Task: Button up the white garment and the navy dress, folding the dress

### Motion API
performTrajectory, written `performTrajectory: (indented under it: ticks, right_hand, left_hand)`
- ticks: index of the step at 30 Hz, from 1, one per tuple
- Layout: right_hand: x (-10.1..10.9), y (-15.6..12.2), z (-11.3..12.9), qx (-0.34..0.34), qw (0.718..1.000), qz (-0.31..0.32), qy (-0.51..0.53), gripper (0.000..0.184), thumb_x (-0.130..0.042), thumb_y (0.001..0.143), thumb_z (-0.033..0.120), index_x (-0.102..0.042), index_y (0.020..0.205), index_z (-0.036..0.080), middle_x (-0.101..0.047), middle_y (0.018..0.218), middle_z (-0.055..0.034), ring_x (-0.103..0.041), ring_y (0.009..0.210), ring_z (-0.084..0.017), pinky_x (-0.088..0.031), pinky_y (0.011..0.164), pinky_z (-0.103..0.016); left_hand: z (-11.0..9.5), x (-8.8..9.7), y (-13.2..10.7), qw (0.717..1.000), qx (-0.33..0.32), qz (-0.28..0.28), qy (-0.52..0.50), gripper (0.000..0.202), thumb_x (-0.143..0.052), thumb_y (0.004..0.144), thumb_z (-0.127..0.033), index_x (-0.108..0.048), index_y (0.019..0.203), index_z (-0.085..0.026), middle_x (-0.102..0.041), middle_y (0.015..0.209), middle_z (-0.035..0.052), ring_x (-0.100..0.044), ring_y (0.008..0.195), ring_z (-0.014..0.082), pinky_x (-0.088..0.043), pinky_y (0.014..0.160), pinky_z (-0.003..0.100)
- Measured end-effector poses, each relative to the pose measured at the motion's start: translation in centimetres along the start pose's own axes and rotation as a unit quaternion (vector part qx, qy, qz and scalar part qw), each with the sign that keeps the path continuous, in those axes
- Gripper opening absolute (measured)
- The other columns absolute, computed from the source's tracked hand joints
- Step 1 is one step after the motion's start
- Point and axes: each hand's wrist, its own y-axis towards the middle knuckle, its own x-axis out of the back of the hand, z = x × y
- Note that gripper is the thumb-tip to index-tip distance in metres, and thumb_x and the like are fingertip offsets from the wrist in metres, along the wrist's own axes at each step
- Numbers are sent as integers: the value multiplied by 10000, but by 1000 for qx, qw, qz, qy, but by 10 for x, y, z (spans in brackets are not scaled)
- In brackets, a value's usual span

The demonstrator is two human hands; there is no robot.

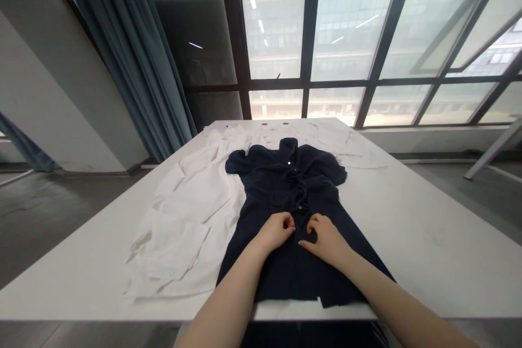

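A dark navy short-sleeved garment (285, 185) with a collar and small buttons lies spread flat on the white table (428, 228), collar away from me, its hem hanging over the near edge. My left hand (277, 229) and my right hand (324, 236) rest side by side on its button placket near the waist. The fingers of both hands are curled and pinch the dark fabric at the front opening. A small light button (299, 207) sits just above my fingers.
White garments (191, 212) lie spread on the table to the left and behind the navy one. Large windows with dark frames (310, 38) stand beyond the table, with a blue-grey curtain (138, 65) at the left. A grey floor surrounds the table.
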Motion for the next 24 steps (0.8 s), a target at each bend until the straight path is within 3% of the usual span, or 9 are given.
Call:
performTrajectory:
  ticks: [5,8,10,14,19,24]
  right_hand:
    - [-3,4,3,6,999,-12,-37,120,-558,682,273,-516,615,183,-502,764,-40,-486,761,-167,-381,666,-270]
    - [-7,13,2,-25,999,-33,-30,243,-482,745,343,-518,567,181,-501,695,-46,-497,724,-169,-382,651,-277]
    - [-11,18,0,-53,997,-41,-26,271,-484,737,362,-522,539,181,-505,661,-47,-501,685,-168,-380,620,-278]
    - [-18,26,-6,-96,994,-53,1,159,-526,677,250,-540,535,180,-537,661,-36,-509,630,-152,-378,573,-263]
    - [-12,30,-21,-114,977,-24,180,140,-502,674,275,-585,640,167,-582,625,-15,-530,578,-147,-407,566,-267]
    - [4,26,-27,-164,908,29,385,192,-530,672,330,-575,744,158,-596,609,-2,-526,516,-122,-385,475,-230]
  left_hand:
    - [-2,1,-1,1000,-13,5,24,91,-470,665,-157,-548,712,-154,-550,662,-13,-478,596,104,-337,543,201]
    - [0,2,0,999,-25,13,21,84,-468,661,-156,-542,701,-157,-543,652,-15,-475,593,105,-336,543,201]
    - [1,3,-1,999,-27,16,17,83,-467,661,-160,-541,698,-158,-539,652,-15,-476,598,106,-338,547,201]
    - [0,6,-2,999,-21,20,23,86,-465,661,-154,-539,705,-157,-541,667,-12,-482,613,109,-340,558,202]
    - [-6,8,-5,999,-18,18,37,92,-462,662,-140,-534,717,-159,-550,681,-8,-479,608,108,-338,553,201]
    - [-8,7,-5,998,-32,-8,45,106,-449,668,-131,-532,725,-165,-555,703,-5,-486,638,112,-344,580,205]
